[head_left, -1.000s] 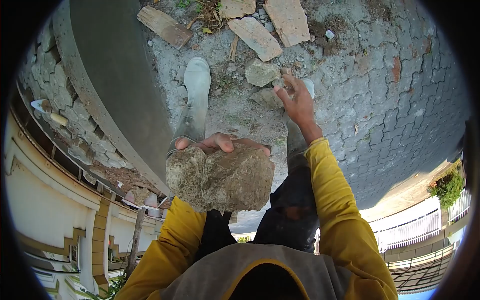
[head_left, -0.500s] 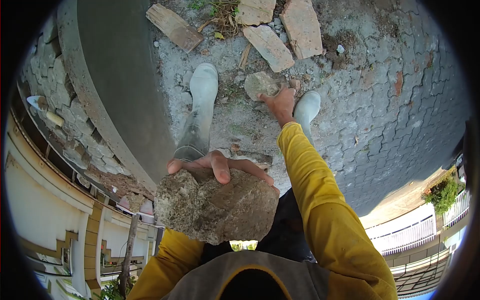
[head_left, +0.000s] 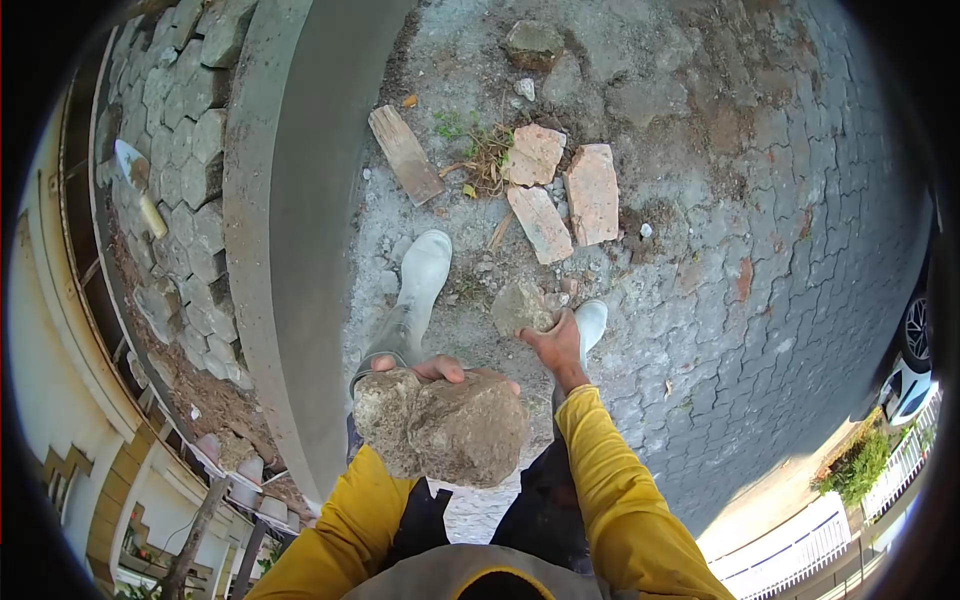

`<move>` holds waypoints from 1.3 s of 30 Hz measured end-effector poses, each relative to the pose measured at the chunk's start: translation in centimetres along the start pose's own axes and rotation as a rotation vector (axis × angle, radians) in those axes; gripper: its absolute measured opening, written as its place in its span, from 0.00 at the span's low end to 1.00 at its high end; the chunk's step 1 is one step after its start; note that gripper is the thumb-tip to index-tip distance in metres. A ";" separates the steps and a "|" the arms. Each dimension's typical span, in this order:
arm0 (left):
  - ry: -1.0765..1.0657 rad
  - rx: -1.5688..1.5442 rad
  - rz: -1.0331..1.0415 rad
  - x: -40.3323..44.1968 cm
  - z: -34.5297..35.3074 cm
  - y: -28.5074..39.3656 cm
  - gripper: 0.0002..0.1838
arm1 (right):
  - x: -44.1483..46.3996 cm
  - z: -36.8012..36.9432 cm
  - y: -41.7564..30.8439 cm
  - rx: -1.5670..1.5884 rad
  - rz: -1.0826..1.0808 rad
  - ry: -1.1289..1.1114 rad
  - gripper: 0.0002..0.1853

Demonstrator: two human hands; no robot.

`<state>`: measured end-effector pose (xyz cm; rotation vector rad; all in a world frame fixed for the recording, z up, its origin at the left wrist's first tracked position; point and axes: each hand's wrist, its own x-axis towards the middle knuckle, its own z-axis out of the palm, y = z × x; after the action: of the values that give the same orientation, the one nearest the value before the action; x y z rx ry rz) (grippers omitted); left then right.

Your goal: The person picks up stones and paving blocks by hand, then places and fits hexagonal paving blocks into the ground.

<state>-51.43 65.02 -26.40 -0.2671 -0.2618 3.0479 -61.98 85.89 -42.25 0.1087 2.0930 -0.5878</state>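
Note:
A large rough rock (head_left: 460, 430), brownish grey with a crease down its upper side, is held close to my body. My left hand (head_left: 442, 368) is closed around its far edge; only the fingers show, and the palm is hidden behind the rock. Farther forward, my right hand (head_left: 556, 347) grips the near right side of a smaller grey stone (head_left: 520, 306), thumb on its near edge. That stone is between my two pale boots, just left of the right boot (head_left: 592, 325). Whether it rests on the ground or is slightly raised, I cannot tell.
Broken pinkish slabs (head_left: 592, 195) and a wooden piece (head_left: 405, 155) lie ahead of my boots. A smooth grey concrete strip (head_left: 325, 200) runs along the left. Beyond it, a trowel (head_left: 140, 185) lies on stacked pavers. Interlocking paving (head_left: 760, 340) covers the right; another stone (head_left: 534, 45) lies farther ahead.
My view has tilted forward and shows more ground ahead. The large rock looks smaller and farther from the camera. Both hands keep their holds on the rock and the stone.

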 end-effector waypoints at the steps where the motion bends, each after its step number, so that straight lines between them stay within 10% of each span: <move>1: 0.112 -0.054 0.030 -1.0 0.7 -0.6 0.37 | -1.5 -2.0 -0.5 -0.015 0.017 -0.027 0.40; 7: 0.019 -0.101 0.225 -4.8 1.2 -4.9 0.40 | -10.3 -14.4 -2.5 -0.057 -0.082 -0.023 0.32; 10: -0.626 0.007 0.290 -6.7 -2.8 -4.0 0.38 | -16.1 -21.1 -6.4 0.114 -0.151 -0.158 0.29; 11: -0.764 0.082 -0.131 -8.3 -7.4 -2.5 0.36 | -18.2 -22.7 -8.4 0.195 -0.185 -0.226 0.30; 15: -0.802 0.211 -0.032 -8.5 -4.2 -1.2 0.33 | -24.0 -25.0 -13.7 0.396 -0.378 -0.407 0.33; 39: -0.791 0.301 0.970 -18.2 10.1 12.8 0.32 | -40.5 1.0 -40.3 -0.543 -0.954 -0.581 0.43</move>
<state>-36.07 49.23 -15.81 1.1842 0.4390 3.8501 -50.26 55.88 4.90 -1.2695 1.5557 -0.4742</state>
